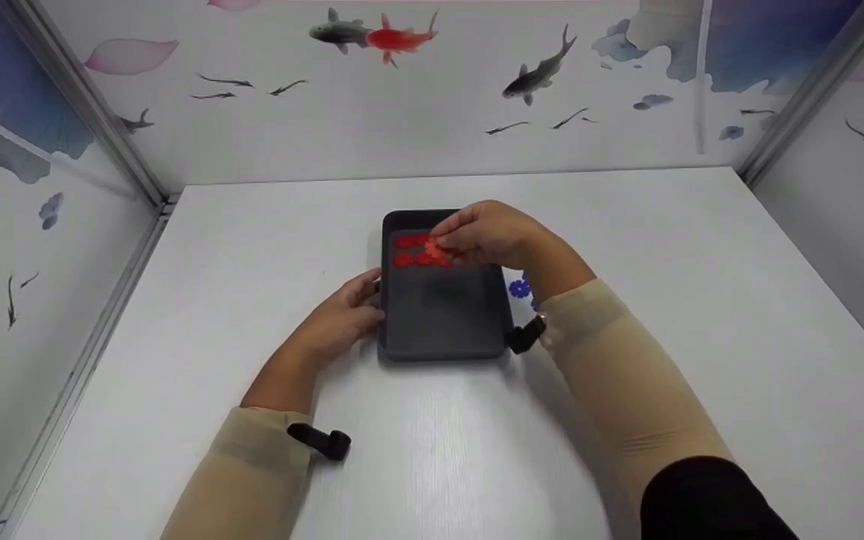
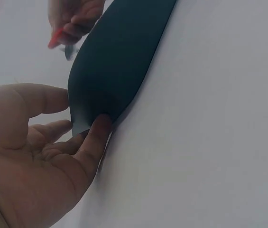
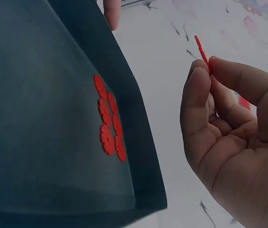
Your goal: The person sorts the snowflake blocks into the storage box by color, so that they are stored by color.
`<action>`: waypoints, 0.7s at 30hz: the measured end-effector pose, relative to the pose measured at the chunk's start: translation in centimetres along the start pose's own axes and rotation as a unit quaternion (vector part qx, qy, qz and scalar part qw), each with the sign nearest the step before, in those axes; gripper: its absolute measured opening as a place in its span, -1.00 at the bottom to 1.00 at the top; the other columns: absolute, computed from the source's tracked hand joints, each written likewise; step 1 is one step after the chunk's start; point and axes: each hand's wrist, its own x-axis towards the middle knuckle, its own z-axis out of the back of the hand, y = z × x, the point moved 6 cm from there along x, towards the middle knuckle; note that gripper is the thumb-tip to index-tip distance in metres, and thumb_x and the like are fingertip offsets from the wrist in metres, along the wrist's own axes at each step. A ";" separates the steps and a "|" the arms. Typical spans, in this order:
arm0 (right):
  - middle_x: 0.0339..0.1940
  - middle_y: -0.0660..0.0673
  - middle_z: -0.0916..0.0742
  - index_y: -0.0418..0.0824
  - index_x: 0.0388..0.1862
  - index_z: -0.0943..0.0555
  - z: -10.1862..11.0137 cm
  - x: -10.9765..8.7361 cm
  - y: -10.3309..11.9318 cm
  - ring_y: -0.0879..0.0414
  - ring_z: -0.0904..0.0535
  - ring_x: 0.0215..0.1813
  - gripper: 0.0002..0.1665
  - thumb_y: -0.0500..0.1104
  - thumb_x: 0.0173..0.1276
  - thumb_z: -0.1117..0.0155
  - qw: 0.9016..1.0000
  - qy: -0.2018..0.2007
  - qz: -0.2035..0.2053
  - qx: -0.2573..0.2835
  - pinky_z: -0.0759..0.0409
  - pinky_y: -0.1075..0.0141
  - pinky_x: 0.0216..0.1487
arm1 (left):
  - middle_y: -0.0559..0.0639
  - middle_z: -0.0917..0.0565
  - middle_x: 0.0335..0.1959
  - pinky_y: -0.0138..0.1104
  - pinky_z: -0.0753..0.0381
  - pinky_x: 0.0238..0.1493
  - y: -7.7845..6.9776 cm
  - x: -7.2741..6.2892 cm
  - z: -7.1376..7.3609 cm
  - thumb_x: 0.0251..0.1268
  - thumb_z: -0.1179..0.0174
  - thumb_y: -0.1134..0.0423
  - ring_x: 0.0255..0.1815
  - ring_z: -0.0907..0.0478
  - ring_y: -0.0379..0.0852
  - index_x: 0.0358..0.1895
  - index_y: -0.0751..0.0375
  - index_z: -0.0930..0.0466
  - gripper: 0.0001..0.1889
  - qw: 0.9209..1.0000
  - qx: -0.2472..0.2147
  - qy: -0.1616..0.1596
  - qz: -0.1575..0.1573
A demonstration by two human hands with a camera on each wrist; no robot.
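Observation:
A dark grey rectangular tray (image 1: 447, 322) lies on the white table. Several red flower-shaped discs (image 3: 106, 140) lie flat in two rows at its far end. Above them, my right hand (image 1: 492, 232) pinches another red flower-shaped disc (image 3: 202, 53) between thumb and fingertips, edge-on in the right wrist view. At the tray's left side, my left hand (image 1: 338, 319) holds the outer wall; in the left wrist view one digit presses the wall (image 2: 119, 52) while the other fingertips meet its edge. My right hand partly covers the rows in the head view.
Blue flower-shaped discs (image 1: 520, 289) lie on the table (image 1: 417, 450) just right of the tray, partly hidden by my right forearm. Printed panels with fish and petals (image 1: 252, 135) enclose the back and sides. Black straps (image 1: 319, 441) stick out at both wrists.

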 end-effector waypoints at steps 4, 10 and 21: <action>0.01 -0.19 -0.85 -0.18 0.05 -0.82 -0.9 2.4 0.1 0.07 -0.78 -0.12 -0.79 -0.23 0.49 -0.42 0.999 0.011 -0.022 -0.026 -0.63 -0.07 0.46 | -0.02 -0.21 0.75 -0.02 -0.42 0.63 0.1 0.0 0.0 0.51 -0.07 0.37 0.72 -0.26 -0.03 0.75 -0.12 -0.08 -0.19 1.000 0.005 0.002 0.004; 0.00 -0.17 -0.83 -0.20 0.00 -0.81 -1.7 4.6 -0.5 0.07 -0.76 -0.09 -0.82 -0.27 0.49 -0.39 0.996 0.010 -0.055 -0.072 -0.74 0.06 0.31 | -0.04 -0.23 0.74 -0.03 -0.43 0.63 0.2 0.0 0.0 0.52 -0.08 0.34 0.71 -0.27 -0.04 0.75 -0.13 -0.07 -0.20 1.000 0.009 0.007 0.003; -0.01 -0.21 -0.83 -0.22 -0.04 -0.82 -4.1 6.1 -1.2 0.04 -0.80 -0.15 -0.82 -0.34 0.40 -0.46 0.990 0.018 -0.079 -0.111 -0.82 0.21 0.06 | -0.07 -0.24 0.73 -0.03 -0.46 0.59 0.2 -0.1 0.1 0.52 -0.08 0.33 0.66 -0.35 -0.06 0.75 -0.16 -0.07 -0.20 1.000 0.005 0.012 0.005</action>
